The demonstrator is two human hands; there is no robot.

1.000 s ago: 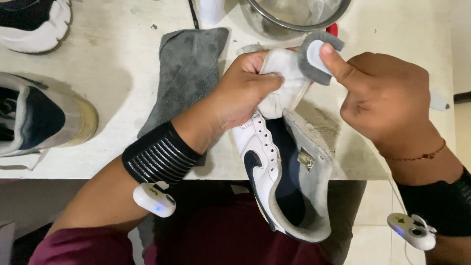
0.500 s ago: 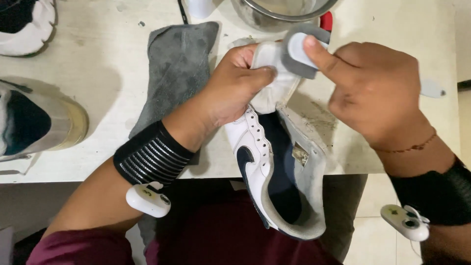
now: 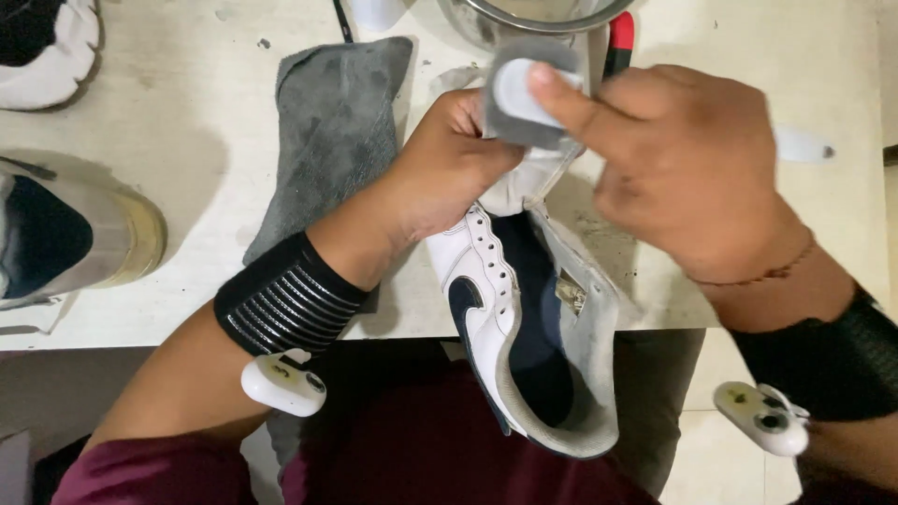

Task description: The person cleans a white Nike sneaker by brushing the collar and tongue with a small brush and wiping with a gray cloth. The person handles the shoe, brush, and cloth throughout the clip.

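A white sneaker (image 3: 524,337) with a navy lining and grey collar lies across the table's near edge, heel toward me. My left hand (image 3: 449,173) grips its toe end and white tongue. My right hand (image 3: 673,159) presses a small grey-and-white sponge pad (image 3: 519,93) against the toe, index finger on top of the pad. The toe itself is mostly hidden under both hands.
A grey cloth (image 3: 332,122) lies on the white table (image 3: 196,140) left of the shoe. A steel bowl (image 3: 524,19) stands at the far edge with a red-handled tool (image 3: 619,42) beside it. Two more sneakers (image 3: 70,234) (image 3: 42,51) sit at the left.
My right hand has slid the sponge pad leftward over the toe, and it now covers more of the shoe's front. The left hand keeps its grip.
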